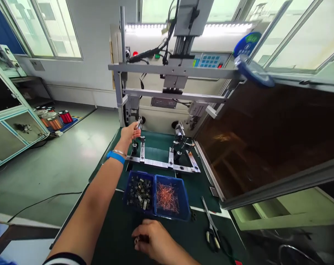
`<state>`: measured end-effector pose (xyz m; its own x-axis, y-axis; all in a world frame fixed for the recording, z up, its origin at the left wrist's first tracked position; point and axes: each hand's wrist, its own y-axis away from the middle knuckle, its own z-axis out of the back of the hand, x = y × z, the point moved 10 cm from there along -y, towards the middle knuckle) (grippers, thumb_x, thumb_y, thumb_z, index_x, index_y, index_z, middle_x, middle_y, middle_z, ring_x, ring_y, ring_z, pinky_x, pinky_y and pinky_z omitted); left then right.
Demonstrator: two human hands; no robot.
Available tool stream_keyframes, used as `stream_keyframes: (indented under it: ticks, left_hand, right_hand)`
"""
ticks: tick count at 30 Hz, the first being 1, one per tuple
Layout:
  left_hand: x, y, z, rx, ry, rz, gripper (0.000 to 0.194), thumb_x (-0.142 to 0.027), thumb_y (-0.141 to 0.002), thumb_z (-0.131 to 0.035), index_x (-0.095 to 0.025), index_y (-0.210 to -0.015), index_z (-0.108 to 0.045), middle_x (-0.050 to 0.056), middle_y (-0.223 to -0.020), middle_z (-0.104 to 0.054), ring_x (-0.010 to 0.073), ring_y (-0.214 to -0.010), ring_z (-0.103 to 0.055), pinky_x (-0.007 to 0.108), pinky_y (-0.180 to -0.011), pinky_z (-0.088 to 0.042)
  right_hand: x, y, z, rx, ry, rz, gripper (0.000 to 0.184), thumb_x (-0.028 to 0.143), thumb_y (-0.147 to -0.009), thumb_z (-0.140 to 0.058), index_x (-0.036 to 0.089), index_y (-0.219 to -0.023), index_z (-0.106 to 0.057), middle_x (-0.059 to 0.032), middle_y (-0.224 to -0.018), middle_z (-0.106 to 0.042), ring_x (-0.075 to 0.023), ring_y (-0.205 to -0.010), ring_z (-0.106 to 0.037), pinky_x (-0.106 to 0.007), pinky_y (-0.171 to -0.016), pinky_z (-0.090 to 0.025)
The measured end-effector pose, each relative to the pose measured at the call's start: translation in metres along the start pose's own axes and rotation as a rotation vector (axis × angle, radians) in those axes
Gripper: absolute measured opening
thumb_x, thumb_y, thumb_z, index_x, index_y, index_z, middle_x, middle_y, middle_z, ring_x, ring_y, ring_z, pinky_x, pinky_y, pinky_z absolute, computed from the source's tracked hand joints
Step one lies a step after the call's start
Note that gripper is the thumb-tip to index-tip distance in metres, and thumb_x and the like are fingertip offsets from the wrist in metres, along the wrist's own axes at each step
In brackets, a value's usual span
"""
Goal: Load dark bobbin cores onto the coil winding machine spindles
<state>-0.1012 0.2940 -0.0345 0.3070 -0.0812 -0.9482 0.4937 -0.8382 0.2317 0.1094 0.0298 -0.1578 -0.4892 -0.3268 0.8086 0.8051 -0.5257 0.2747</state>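
My left hand (130, 132) reaches out to the left station of a bench machine, its thumb and forefinger closed at a small silver spindle (140, 120). The other fingers are partly bent, and the exact contact is too small to make out. Low in the view my right hand (153, 237) pinches a small metal part (137, 240) between thumb and fingers. In front of it stand two joined blue bins: the left bin (126, 200) holds many small dark and silver metal parts, the right bin (185, 198) a heap of short copper wires (167, 197).
A silver bracket frame (155, 163) lies across the green mat before the machine. Black-handled scissors (211, 228) rest at the right, with a few small parts (193, 215) beside the bin. Grey crossbars (178, 70) span above. A brown panel (280, 129) borders the right side.
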Motion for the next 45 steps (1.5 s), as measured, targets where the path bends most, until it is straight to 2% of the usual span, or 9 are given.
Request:
stream_keyframes:
  ticks: [5,7,12,18,23,29,37,41,45]
  left_hand:
    - [-0.019,0.049,0.014,0.161,-0.083,-0.114,0.022,-0.023,-0.088,-0.070,-0.002,-0.094,-0.067,0.014,-0.080,-0.069,0.0172,-0.063,-0.067,0.026,-0.058,-0.057]
    - [-0.011,0.090,0.036,0.244,-0.112,-0.132,0.027,-0.023,-0.085,-0.071,-0.004,-0.104,-0.067,0.014,-0.084,-0.070,0.0201,-0.064,-0.068,0.028,-0.057,-0.058]
    - [0.046,0.192,0.086,0.586,-0.154,-0.106,0.051,-0.039,-0.085,-0.074,-0.017,-0.128,-0.059,0.013,-0.097,-0.070,0.0240,-0.071,-0.069,0.035,-0.064,-0.059]
    - [0.134,0.247,0.116,0.645,-0.043,0.225,0.055,-0.041,-0.078,-0.082,-0.019,-0.121,-0.058,0.014,-0.108,-0.067,0.0219,-0.075,-0.067,0.033,-0.066,-0.055]
    - [0.163,0.262,0.120,0.581,-0.213,0.193,0.036,-0.048,-0.092,-0.064,-0.019,-0.110,-0.053,0.011,-0.095,-0.068,0.0214,-0.073,-0.065,0.034,-0.066,-0.053]
    - [0.152,0.280,0.104,0.571,-0.851,-0.364,0.023,-0.012,-0.081,-0.070,-0.026,-0.100,-0.070,0.006,-0.120,-0.062,0.0298,-0.117,-0.050,0.045,-0.099,-0.038]
    - [0.119,0.265,0.118,0.470,-1.132,-0.388,0.017,-0.017,-0.081,-0.075,-0.023,-0.096,-0.069,0.006,-0.108,-0.065,0.0274,-0.104,-0.055,0.043,-0.091,-0.039]
    - [0.076,0.241,0.083,0.402,-1.274,-0.660,0.017,-0.014,-0.094,-0.055,-0.021,-0.100,-0.070,0.009,-0.103,-0.064,0.0267,-0.099,-0.054,0.042,-0.086,-0.038]
    - [0.087,0.217,0.042,0.575,-1.574,-0.649,0.022,-0.009,-0.085,-0.065,-0.023,-0.098,-0.074,0.008,-0.101,-0.063,0.0294,-0.100,-0.051,0.043,-0.081,-0.036]
  right_hand:
    - [-0.001,0.022,0.026,0.072,0.199,-0.088,0.065,0.031,-0.064,-0.081,0.028,-0.126,-0.064,-0.0034,-0.093,-0.072,-0.0238,-0.090,-0.066,-0.031,-0.076,-0.048]
    - [0.002,0.031,0.048,0.100,0.272,-0.082,0.050,0.028,-0.067,-0.079,0.028,-0.116,-0.070,-0.0016,-0.089,-0.074,-0.0240,-0.089,-0.066,-0.032,-0.076,-0.046]
    - [0.028,0.005,0.118,-0.158,0.411,0.004,0.022,0.028,-0.089,-0.057,0.025,-0.106,-0.070,-0.0023,-0.094,-0.072,-0.0180,-0.086,-0.064,-0.031,-0.077,-0.046]
    - [0.039,-0.062,0.119,-0.222,0.754,-0.027,0.024,0.007,-0.080,-0.050,0.013,-0.093,-0.069,-0.0169,-0.101,-0.067,-0.0335,-0.110,-0.054,-0.043,-0.086,-0.047]
    - [0.038,-0.074,0.115,-0.217,0.791,-0.028,0.021,0.006,-0.075,-0.052,0.012,-0.089,-0.068,-0.0201,-0.098,-0.067,-0.0355,-0.106,-0.052,-0.045,-0.082,-0.047]
    - [0.034,-0.062,0.127,-0.310,0.664,0.031,0.015,0.011,-0.079,-0.053,0.015,-0.091,-0.062,-0.0123,-0.093,-0.068,-0.0270,-0.095,-0.056,-0.039,-0.082,-0.048]
    - [0.042,-0.003,0.126,-0.473,0.360,0.290,0.027,0.024,-0.091,-0.053,0.019,-0.117,-0.058,-0.0090,-0.103,-0.066,-0.0181,-0.089,-0.062,-0.033,-0.078,-0.055]
    - [0.061,0.018,0.119,-0.571,0.309,0.492,0.022,0.025,-0.091,-0.057,0.022,-0.112,-0.062,-0.0072,-0.096,-0.067,-0.0182,-0.088,-0.063,-0.036,-0.081,-0.057]
    - [0.069,0.024,0.115,-0.614,0.325,0.566,0.023,0.023,-0.089,-0.061,0.020,-0.111,-0.062,-0.0079,-0.094,-0.067,-0.0180,-0.085,-0.063,-0.035,-0.076,-0.058]
